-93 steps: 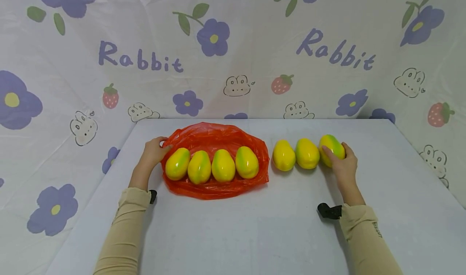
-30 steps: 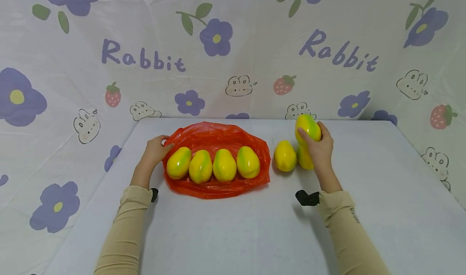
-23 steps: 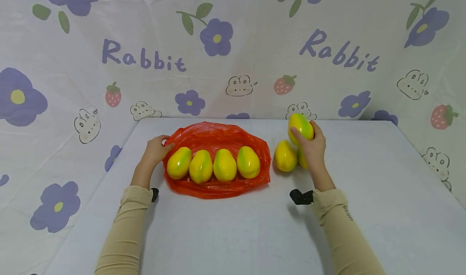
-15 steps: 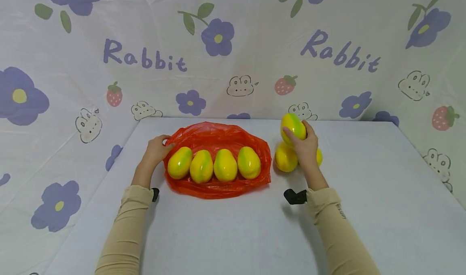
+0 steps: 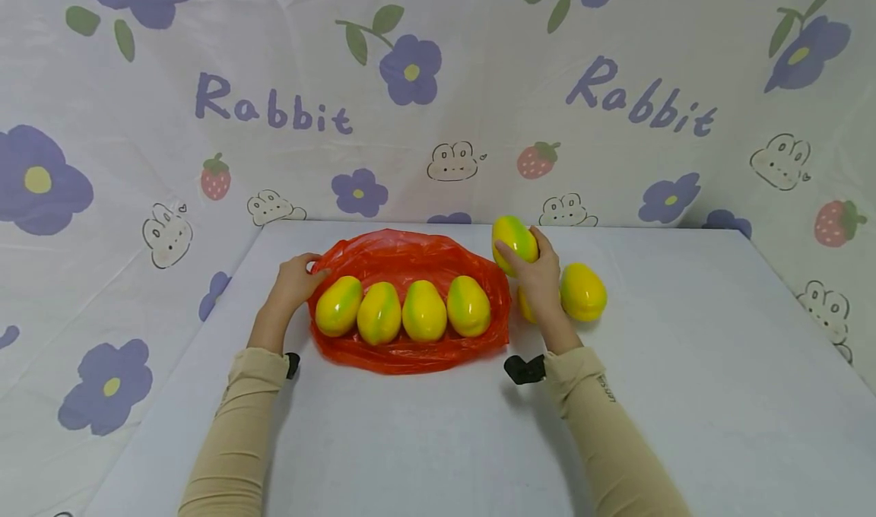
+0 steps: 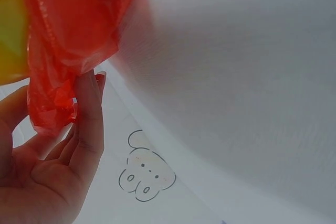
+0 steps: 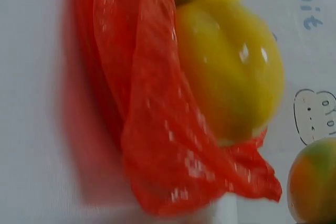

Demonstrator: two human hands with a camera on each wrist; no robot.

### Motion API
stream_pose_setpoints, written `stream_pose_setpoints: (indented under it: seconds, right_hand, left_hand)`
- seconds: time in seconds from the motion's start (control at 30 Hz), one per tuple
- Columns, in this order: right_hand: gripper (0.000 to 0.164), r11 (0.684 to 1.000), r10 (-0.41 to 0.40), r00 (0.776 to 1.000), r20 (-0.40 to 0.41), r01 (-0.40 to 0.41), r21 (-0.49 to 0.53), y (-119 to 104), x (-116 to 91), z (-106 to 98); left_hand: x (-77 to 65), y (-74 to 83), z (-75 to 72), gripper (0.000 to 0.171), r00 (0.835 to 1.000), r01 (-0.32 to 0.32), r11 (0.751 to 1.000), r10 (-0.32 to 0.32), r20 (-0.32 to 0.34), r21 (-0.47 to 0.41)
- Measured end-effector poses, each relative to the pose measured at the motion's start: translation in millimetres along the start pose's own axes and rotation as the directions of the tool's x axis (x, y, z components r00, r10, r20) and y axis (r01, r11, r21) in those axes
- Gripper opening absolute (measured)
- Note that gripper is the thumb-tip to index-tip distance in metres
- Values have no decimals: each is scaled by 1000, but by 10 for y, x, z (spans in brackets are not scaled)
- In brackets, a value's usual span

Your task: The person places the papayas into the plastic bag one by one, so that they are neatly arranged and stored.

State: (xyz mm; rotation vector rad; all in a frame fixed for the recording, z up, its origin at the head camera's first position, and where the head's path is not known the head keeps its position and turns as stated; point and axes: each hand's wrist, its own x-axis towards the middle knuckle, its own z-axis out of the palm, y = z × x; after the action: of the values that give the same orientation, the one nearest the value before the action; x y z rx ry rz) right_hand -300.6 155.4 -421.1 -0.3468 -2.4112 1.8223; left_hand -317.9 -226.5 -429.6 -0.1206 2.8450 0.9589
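Note:
A red plastic bag [image 5: 404,255] lies spread on the table with its mouth toward me. Several glossy yellow-green papayas [image 5: 423,312] sit in a row inside it. My left hand [image 5: 290,285] pinches the bag's left rim; in the left wrist view, thumb and fingers [image 6: 90,124] lie either side of the red film. Raised at the bag's right edge, my right hand [image 5: 541,277] grips another papaya [image 5: 509,237], partly visible in the right wrist view. Under that hand, one papaya [image 5: 525,304] on the table is mostly hidden. Farther right stands another papaya [image 5: 584,293].
The white table [image 5: 411,441] reaches back to a fabric backdrop [image 5: 479,84] printed with flowers, rabbits and strawberries. Black wrist mounts [image 5: 524,369] stick out from both sleeves.
My right hand has lifted the rightmost papaya off the table and carried it left, over the two loose ones, to the bag's right edge. The left hand keeps its hold on the rim.

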Motion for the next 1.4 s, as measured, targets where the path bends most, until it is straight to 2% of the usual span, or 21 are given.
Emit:
stream_pose_setpoints:
  seconds: [0.2, 0.63, 0.87, 1.1, 1.4]
  right_hand:
    - [84, 999, -15, 1000, 26, 14, 36, -58, -18, 216]
    - [84, 997, -76, 992, 103, 74, 19, -83, -37, 564]
    - [83, 996, -89, 990, 112, 88, 13, -136, -60, 738]
    - [82, 994, -111, 987, 113, 110, 19, -230, -128, 924]
    - [83, 997, -62, 980, 190, 51, 64, -297, -158, 1140]
  left_hand:
    - [13, -11, -2, 55, 1000, 3, 1000, -3, -3, 4]
    - [53, -44, 30, 53, 1000, -20, 1000, 20, -15, 18]
    - [40, -28, 19, 53, 1000, -1, 1000, 1, -7, 14]
    - [36, -17, 20, 52, 1000, -10, 1000, 10, -16, 23]
    - [40, -13, 27, 53, 1000, 3, 1000, -3, -12, 13]
